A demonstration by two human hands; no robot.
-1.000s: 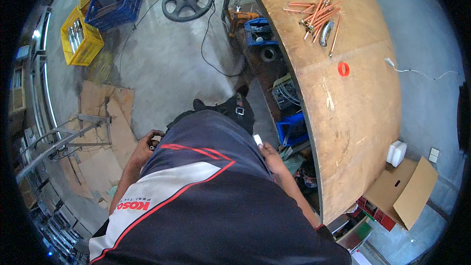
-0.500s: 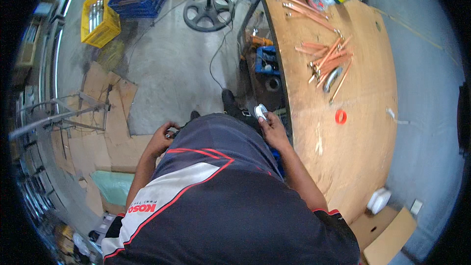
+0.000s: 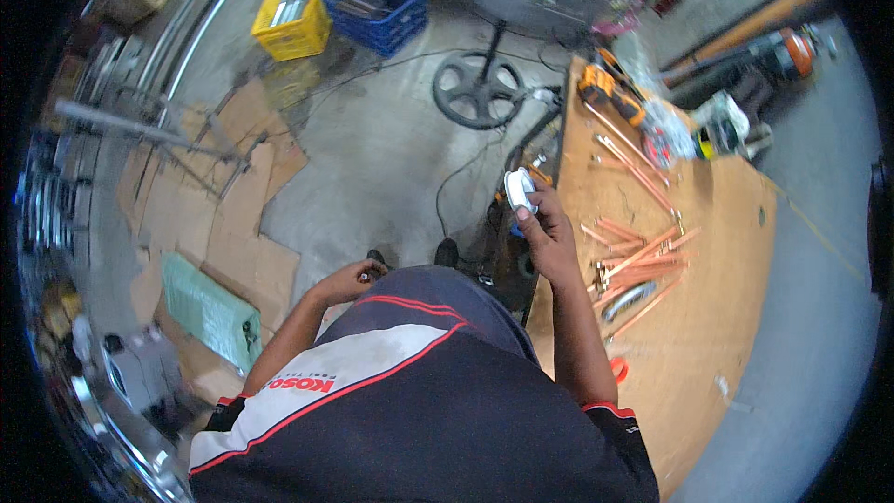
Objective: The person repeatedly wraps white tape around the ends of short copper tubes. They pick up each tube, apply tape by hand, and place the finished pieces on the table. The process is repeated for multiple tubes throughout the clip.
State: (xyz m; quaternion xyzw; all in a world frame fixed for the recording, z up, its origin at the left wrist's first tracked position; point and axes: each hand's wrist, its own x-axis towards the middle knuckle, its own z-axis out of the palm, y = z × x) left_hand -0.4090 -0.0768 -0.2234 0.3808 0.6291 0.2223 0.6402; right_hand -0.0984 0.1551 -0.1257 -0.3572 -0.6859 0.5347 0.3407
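Observation:
My right hand (image 3: pixel 551 240) grips a small white spool (image 3: pixel 515 190), like a roll of thread seal tape, held up beside the table's left edge. My left hand (image 3: pixel 345 282) is at my left side with its fingers curled; a small shiny bit shows at the fingertips, too small to name. Several thin copper tubes with metal end fittings (image 3: pixel 643 265) lie in a loose pile on the wooden table (image 3: pixel 717 317). A grey-handled tool (image 3: pixel 629 302) rests against the pile. Near my right forearm is a red ring (image 3: pixel 619 370), partly hidden by the arm.
An orange and black power drill (image 3: pixel 610 93) lies at the table's far end beside clear plastic bags. Ahead stand a fan's round base (image 3: pixel 477 90), a blue crate (image 3: pixel 377 23) and a yellow crate (image 3: pixel 291 7). Flattened cardboard (image 3: pixel 247 242) and a metal frame (image 3: pixel 177 135) are to my left.
My right hand has raised the white spool up and forward. My left hand has moved slightly to the right in the picture. The view has turned, shifting the table and crates.

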